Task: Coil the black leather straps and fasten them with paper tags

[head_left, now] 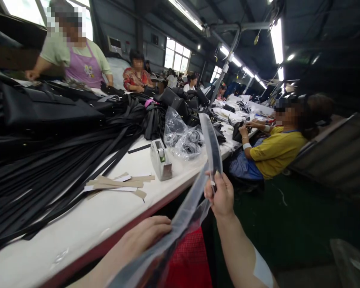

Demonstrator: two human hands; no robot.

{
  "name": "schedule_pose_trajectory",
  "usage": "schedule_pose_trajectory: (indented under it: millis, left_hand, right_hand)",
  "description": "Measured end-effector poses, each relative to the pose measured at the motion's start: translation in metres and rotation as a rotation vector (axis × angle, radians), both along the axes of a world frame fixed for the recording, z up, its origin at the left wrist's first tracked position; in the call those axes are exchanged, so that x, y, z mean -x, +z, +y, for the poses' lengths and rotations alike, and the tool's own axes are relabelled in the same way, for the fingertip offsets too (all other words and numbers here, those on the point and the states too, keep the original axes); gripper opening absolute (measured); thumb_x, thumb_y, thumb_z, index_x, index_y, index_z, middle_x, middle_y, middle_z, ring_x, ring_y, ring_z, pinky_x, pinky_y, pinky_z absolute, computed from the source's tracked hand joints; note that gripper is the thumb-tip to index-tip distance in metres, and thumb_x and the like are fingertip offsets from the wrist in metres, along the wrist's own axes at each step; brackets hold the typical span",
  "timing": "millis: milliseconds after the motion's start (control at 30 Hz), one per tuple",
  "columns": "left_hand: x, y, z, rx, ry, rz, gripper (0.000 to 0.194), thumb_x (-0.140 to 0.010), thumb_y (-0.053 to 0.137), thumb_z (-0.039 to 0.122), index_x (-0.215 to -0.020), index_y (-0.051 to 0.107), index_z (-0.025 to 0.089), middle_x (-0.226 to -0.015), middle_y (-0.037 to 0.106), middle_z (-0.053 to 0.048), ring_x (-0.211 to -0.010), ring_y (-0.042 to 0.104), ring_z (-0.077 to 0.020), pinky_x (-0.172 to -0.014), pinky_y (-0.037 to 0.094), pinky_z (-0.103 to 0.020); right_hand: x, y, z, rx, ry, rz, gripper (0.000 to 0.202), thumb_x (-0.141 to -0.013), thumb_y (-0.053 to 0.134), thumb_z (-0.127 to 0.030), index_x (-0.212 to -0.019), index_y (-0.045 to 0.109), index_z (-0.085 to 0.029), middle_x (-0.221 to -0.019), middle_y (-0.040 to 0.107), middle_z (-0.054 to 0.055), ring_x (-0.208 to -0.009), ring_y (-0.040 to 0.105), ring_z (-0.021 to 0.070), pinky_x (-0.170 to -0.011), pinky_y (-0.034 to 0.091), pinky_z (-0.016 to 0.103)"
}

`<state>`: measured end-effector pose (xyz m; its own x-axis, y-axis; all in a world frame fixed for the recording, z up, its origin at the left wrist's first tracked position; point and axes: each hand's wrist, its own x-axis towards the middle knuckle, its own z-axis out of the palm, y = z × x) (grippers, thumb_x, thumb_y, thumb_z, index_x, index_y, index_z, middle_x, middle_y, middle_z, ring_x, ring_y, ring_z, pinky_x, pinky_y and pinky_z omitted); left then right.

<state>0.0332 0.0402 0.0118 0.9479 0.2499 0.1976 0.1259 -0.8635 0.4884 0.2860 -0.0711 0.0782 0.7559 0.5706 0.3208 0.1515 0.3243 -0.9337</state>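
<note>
A long dark strap in a clear plastic sleeve (212,144) stands up from my right hand (221,195), whose thumb and fingers are closed around it. From there, lengths of the sleeve run down toward the lower left, across my lap. My left hand (145,236) is at the bend of the lower length, its fingers closing on the sleeve's edge; the plastic hides its thumb and fingertips. A white tape dispenser (161,160) stands on the table beyond my hands. Next to it lies a clear bag of rolled straps (188,143).
Black straps (57,176) and black bags (48,106) are heaped along the left of the white table (108,222). Card strips (120,183) lie near its front edge. A person in yellow (276,152) sits at the right; others work across the table.
</note>
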Motion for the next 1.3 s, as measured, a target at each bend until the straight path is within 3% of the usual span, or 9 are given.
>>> schedule_pose_trajectory:
  millis: [100, 167, 367, 500, 633, 767, 900, 1100, 1300]
  left_hand:
    - [-0.025, 0.004, 0.004, -0.014, -0.081, 0.245, 0.022, -0.08, 0.054, 0.025, -0.094, 0.071, 0.024, -0.095, 0.072, -0.009, -0.091, 0.067, -0.0268, -0.086, 0.052, -0.037]
    - [-0.031, 0.013, 0.008, -0.004, 0.013, 0.282, 0.023, -0.082, 0.049, 0.02, -0.092, 0.07, 0.022, -0.093, 0.071, -0.01, -0.088, 0.067, -0.0263, -0.084, 0.052, -0.038]
    - [-0.042, 0.04, 0.003, 0.228, 0.292, -0.034, 0.035, -0.09, 0.05, 0.045, -0.116, 0.057, 0.023, -0.098, 0.071, -0.007, -0.089, 0.067, -0.0242, -0.08, 0.049, -0.035]
    - [-0.05, 0.029, -0.002, 0.299, 0.342, -0.093, 0.018, -0.09, 0.049, 0.036, -0.093, 0.061, 0.022, -0.083, 0.071, -0.004, -0.076, 0.066, -0.0206, -0.067, 0.046, -0.029]
    - [-0.041, 0.018, 0.004, 0.337, 0.348, -0.142, 0.026, -0.092, 0.042, 0.028, -0.073, 0.058, 0.022, -0.068, 0.066, -0.001, -0.064, 0.061, -0.0164, -0.062, 0.042, -0.026]
    - [-0.03, 0.016, 0.01, 0.364, 0.39, -0.148, 0.023, -0.09, 0.045, 0.03, -0.073, 0.06, 0.022, -0.067, 0.066, -0.001, -0.063, 0.06, -0.0161, -0.061, 0.043, -0.026]
    - [-0.033, 0.011, 0.006, 0.497, 0.36, -0.191, 0.018, -0.084, 0.058, 0.038, -0.093, 0.063, 0.022, -0.079, 0.07, -0.002, -0.069, 0.064, -0.0168, -0.063, 0.048, -0.026]
    - [-0.036, 0.007, 0.003, 0.546, 0.37, -0.257, 0.019, -0.088, 0.046, 0.02, -0.079, 0.063, 0.023, -0.075, 0.07, 0.001, -0.069, 0.063, -0.0147, -0.069, 0.047, -0.025]
    - [-0.022, -0.003, 0.019, 0.378, 0.523, -0.076, 0.017, -0.087, 0.048, 0.026, -0.079, 0.063, 0.022, -0.073, 0.069, -0.002, -0.067, 0.062, -0.0178, -0.064, 0.044, -0.027]
  right_hand:
    - [-0.001, -0.01, 0.004, 0.2, 0.032, -0.139, 0.039, -0.094, 0.045, -0.05, -0.099, 0.062, -0.015, -0.044, 0.045, -0.007, -0.033, 0.034, 0.0072, -0.034, 0.023, 0.02]
    - [0.004, -0.017, 0.008, 0.306, 0.056, -0.264, 0.038, -0.095, 0.043, -0.048, -0.098, 0.062, -0.016, -0.047, 0.046, -0.006, -0.037, 0.039, 0.0084, -0.037, 0.028, 0.021]
    - [0.041, -0.04, 0.024, 0.445, 0.138, -0.593, 0.031, -0.099, 0.036, -0.037, -0.087, 0.057, -0.019, -0.053, 0.053, -0.002, -0.05, 0.053, 0.013, -0.055, 0.04, 0.025]
    - [0.06, -0.053, 0.034, 0.483, 0.185, -0.672, 0.027, -0.097, 0.036, -0.034, -0.084, 0.054, -0.019, -0.063, 0.059, 0.003, -0.056, 0.057, 0.0154, -0.057, 0.039, 0.026]
    - [0.059, -0.057, 0.036, 0.456, 0.289, -0.524, 0.031, -0.098, 0.036, -0.039, -0.08, 0.053, -0.02, -0.052, 0.051, -0.003, -0.048, 0.051, 0.0125, -0.053, 0.039, 0.024]
    - [0.055, -0.059, 0.036, 0.459, 0.33, -0.404, 0.035, -0.098, 0.037, -0.043, -0.079, 0.054, -0.02, -0.05, 0.049, -0.004, -0.045, 0.048, 0.0106, -0.049, 0.038, 0.022]
    - [0.062, -0.063, 0.039, 0.48, 0.322, -0.501, 0.032, -0.098, 0.037, -0.04, -0.079, 0.053, -0.02, -0.053, 0.052, -0.003, -0.049, 0.052, 0.0121, -0.053, 0.039, 0.023]
    - [0.074, -0.067, 0.043, 0.487, 0.399, -0.529, 0.031, -0.099, 0.035, -0.038, -0.077, 0.05, -0.021, -0.054, 0.052, -0.003, -0.05, 0.053, 0.012, -0.054, 0.039, 0.023]
    - [0.066, -0.06, 0.045, 0.421, 0.371, -0.261, 0.035, -0.097, 0.037, -0.046, -0.084, 0.055, -0.02, -0.048, 0.044, -0.006, -0.042, 0.042, 0.0103, -0.046, 0.035, 0.022]
